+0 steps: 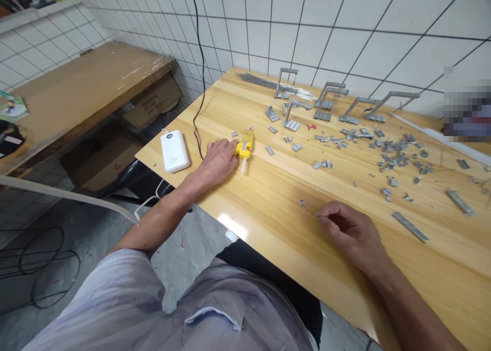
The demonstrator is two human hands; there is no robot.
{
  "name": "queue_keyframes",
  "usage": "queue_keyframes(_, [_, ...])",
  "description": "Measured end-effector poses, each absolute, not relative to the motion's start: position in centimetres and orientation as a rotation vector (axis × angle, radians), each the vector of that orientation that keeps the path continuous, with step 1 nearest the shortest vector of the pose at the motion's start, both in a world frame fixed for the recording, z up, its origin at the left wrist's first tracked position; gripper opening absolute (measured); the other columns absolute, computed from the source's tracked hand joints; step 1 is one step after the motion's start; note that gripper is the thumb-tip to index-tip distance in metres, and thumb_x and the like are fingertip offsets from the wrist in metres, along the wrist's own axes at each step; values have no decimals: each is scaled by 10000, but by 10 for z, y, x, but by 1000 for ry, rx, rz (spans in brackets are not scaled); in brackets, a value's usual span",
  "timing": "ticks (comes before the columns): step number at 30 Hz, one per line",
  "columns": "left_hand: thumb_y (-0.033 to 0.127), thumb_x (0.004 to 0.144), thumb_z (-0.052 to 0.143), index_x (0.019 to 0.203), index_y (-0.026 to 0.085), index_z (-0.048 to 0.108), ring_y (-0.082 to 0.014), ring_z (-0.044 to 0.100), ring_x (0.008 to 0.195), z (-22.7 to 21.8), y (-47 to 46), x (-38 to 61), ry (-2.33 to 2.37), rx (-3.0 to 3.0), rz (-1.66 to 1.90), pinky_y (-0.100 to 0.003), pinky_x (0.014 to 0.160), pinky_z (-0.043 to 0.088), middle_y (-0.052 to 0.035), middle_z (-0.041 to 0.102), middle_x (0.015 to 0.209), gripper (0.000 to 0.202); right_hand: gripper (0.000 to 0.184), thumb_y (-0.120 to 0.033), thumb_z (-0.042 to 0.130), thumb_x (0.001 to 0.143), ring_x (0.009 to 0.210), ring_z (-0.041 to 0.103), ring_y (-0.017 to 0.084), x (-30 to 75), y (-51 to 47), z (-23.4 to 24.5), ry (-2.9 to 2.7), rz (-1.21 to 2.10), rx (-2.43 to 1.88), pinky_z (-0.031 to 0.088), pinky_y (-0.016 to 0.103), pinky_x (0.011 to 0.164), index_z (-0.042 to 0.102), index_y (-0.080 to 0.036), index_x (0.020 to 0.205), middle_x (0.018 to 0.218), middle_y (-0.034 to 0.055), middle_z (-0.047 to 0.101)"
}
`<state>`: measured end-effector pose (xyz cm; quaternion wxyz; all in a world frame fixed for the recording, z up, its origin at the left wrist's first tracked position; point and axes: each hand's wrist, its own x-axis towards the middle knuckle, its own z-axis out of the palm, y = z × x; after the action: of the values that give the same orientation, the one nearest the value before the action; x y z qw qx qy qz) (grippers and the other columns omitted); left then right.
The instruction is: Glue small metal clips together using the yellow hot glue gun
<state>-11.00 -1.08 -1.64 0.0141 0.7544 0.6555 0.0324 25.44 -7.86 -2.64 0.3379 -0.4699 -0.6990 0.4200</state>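
Note:
My left hand (218,160) rests on the wooden table (276,207) with its fingers curled round the grip of a yellow glue gun (244,146) lying on its side. A black cable (197,121) runs from near that hand up the tiled wall. My right hand (347,228) lies nearer the front edge, fingers pinched on a small grey metal piece (319,215). Another tiny grey piece (302,202) lies just left of it.
Several small grey metal pieces (395,156) litter the table's right half, with bent grey metal frames (330,97) standing at the back by the wall. A white power bank (174,150) sits at the left corner. A second wooden bench (76,95) and cardboard boxes (149,105) stand at left.

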Motion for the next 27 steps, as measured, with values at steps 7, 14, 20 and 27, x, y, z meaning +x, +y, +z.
queue_keyframes(7, [187,969,413,1458,94,533,-358,567,1194,-18,-7,-110,2046,2357,128,-502,1011,399,-206,640,1269,513,117,-290,672,883,585,597,122,253,-78,-25,-1831,1098,-1227,465,226,534,684,-244,776,668,-13,661])
queue_keyframes(14, [194,971,405,1482,89,520,-360,564,1206,-18,-10,-109,2004,2394,106,-508,1017,398,-206,645,1263,534,122,-272,656,893,586,594,121,253,-79,-24,-1817,1097,-1214,479,223,540,675,-245,774,670,-14,657])
queue_keyframes(20, [206,972,403,1484,80,517,-356,562,1207,-16,-10,-109,2060,2332,131,-511,1023,401,-214,626,1291,539,122,-268,657,891,595,603,122,251,-79,-23,-1832,1070,-1210,490,221,550,673,-247,772,671,-17,660])
queue_keyframes(27, [202,975,395,1500,86,511,-351,563,1214,-15,-11,-109,2024,2339,120,-505,1030,407,-204,635,1279,550,115,-277,658,887,596,603,120,253,-79,-25,-1822,1079,-1220,490,218,550,678,-245,779,674,-17,660])
